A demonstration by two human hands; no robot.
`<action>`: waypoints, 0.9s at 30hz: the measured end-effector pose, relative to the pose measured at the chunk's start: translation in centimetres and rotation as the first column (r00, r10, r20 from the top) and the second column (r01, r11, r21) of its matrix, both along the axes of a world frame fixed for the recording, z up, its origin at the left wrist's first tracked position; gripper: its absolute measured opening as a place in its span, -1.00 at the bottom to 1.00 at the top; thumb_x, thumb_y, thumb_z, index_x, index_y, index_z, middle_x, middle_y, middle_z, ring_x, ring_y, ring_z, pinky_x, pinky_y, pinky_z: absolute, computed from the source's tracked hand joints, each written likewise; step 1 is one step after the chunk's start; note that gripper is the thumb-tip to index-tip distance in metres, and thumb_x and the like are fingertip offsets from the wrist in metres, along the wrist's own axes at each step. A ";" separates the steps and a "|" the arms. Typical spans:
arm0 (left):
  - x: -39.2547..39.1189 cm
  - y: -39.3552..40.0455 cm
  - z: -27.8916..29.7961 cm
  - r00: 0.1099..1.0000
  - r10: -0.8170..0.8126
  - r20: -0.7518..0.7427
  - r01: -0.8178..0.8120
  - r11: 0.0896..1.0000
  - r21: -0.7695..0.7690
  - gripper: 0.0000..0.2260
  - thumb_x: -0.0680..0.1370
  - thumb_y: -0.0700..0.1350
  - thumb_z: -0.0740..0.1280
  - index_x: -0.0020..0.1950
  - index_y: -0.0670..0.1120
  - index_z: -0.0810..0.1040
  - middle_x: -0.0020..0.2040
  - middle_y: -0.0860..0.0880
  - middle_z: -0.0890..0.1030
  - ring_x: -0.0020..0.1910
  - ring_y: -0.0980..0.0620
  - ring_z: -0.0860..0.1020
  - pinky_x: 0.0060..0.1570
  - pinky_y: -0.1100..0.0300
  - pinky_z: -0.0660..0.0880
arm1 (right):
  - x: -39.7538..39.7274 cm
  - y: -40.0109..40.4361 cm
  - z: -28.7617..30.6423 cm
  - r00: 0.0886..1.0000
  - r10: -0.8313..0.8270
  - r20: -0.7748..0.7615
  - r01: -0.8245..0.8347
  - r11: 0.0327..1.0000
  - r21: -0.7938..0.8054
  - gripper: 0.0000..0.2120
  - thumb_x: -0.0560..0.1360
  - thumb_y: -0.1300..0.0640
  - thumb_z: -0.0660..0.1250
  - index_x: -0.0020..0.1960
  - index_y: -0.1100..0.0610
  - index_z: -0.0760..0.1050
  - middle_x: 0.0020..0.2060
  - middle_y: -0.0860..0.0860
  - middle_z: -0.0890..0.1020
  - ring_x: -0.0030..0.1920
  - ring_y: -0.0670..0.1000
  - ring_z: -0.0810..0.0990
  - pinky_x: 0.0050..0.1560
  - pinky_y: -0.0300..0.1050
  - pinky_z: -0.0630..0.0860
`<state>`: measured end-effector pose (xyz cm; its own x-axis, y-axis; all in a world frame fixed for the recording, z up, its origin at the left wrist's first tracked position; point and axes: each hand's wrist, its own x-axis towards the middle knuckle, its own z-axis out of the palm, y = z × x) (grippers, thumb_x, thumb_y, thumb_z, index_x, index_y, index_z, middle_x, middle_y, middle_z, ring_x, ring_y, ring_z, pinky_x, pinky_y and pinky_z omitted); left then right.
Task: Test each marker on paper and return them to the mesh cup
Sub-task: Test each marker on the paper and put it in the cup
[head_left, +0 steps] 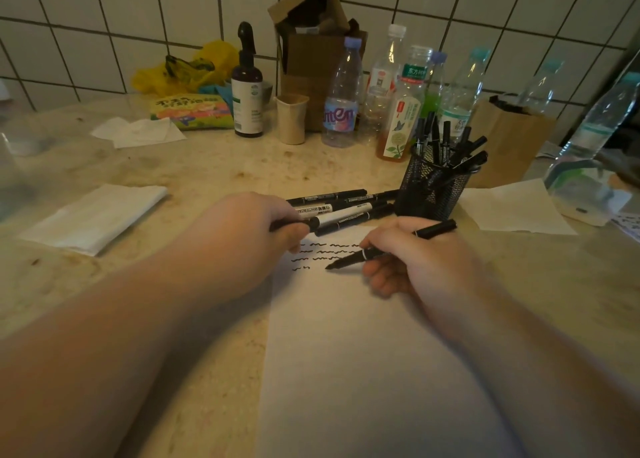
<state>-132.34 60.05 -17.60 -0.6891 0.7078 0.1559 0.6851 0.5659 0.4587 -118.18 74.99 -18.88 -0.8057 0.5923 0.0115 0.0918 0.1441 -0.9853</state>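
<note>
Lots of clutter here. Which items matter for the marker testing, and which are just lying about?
Job: marker in right hand; black cap in left hand; paper; loose markers; mesh cup.

Clutter: bottles, spray bottle, cardboard box, napkins.

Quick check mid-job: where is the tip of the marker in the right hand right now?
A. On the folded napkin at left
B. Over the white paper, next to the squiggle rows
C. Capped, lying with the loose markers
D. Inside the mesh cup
B: the right hand holds the marker with its bare tip at the paper, just right of the lowest squiggles, not in the mesh cup.
</note>
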 end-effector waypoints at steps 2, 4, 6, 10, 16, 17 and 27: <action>-0.2 0.1 -0.2 1.000 -0.004 -0.004 0.004 1.000 -0.018 -0.82 0.58 0.11 0.25 -0.11 0.14 0.63 -0.20 0.11 0.61 -0.25 0.16 0.51 -0.26 0.25 0.44 | -0.2 -0.2 -0.1 1.000 0.005 0.000 -0.005 1.000 0.014 -0.81 0.56 0.25 0.33 -0.18 0.21 0.66 -0.37 0.18 0.68 -0.38 0.10 0.63 -0.33 -0.04 0.57; -0.4 0.1 -0.4 1.000 -0.010 0.000 0.010 1.000 -0.017 -0.82 0.58 0.11 0.26 -0.10 0.14 0.63 -0.19 0.13 0.62 -0.23 0.17 0.52 -0.21 0.27 0.45 | -0.3 -0.4 -0.3 1.000 0.010 -0.006 -0.010 1.000 0.026 -0.81 0.56 0.26 0.33 -0.19 0.22 0.65 -0.35 0.20 0.69 -0.36 0.12 0.64 -0.31 -0.04 0.59; -0.4 0.1 -0.4 1.000 -0.005 0.010 0.005 1.000 -0.009 -0.81 0.58 0.11 0.25 -0.11 0.14 0.63 -0.19 0.13 0.61 -0.23 0.18 0.52 -0.21 0.27 0.45 | -0.3 -0.4 -0.3 1.000 0.014 -0.013 -0.014 0.999 0.039 -0.82 0.56 0.26 0.33 -0.18 0.23 0.65 -0.34 0.21 0.69 -0.35 0.13 0.65 -0.28 -0.02 0.60; -0.4 0.1 -0.4 1.000 -0.002 0.005 0.002 1.000 0.001 -0.79 0.58 0.11 0.25 -0.15 0.11 0.63 -0.24 0.11 0.60 -0.27 0.16 0.52 -0.30 0.24 0.42 | -0.4 -0.5 -0.4 1.000 0.020 -0.012 -0.020 0.999 0.047 -0.82 0.55 0.26 0.34 -0.19 0.22 0.65 -0.33 0.21 0.69 -0.33 0.14 0.67 -0.24 0.02 0.61; -0.4 0.1 -0.4 1.000 -0.010 0.008 0.010 1.000 0.008 -0.79 0.58 0.11 0.25 -0.15 0.11 0.63 -0.23 0.10 0.61 -0.26 0.14 0.53 -0.22 0.21 0.48 | -0.6 -0.4 -0.7 1.000 0.015 0.009 -0.015 0.997 0.077 -0.81 0.53 0.23 0.36 -0.23 0.18 0.66 -0.34 0.18 0.71 -0.34 0.12 0.68 -0.24 0.01 0.58; -0.4 0.1 -0.5 1.000 -0.010 0.010 0.010 1.000 0.008 -0.79 0.58 0.11 0.24 -0.15 0.12 0.63 -0.22 0.10 0.62 -0.25 0.14 0.53 -0.20 0.21 0.48 | -0.6 -0.3 -0.7 1.000 0.011 0.008 -0.011 0.997 0.079 -0.80 0.53 0.23 0.36 -0.25 0.18 0.65 -0.34 0.18 0.71 -0.34 0.11 0.67 -0.25 0.00 0.57; -0.3 0.0 -0.5 1.000 -0.017 0.001 0.017 1.000 -0.022 -0.80 0.58 0.13 0.24 -0.11 0.13 0.62 -0.23 0.11 0.61 -0.27 0.16 0.52 -0.28 0.24 0.45 | -0.5 0.0 -0.6 0.999 -0.050 0.003 0.050 0.998 0.033 -0.82 0.53 0.26 0.33 -0.21 0.26 0.64 -0.37 0.21 0.69 -0.40 0.09 0.64 -0.33 -0.04 0.57</action>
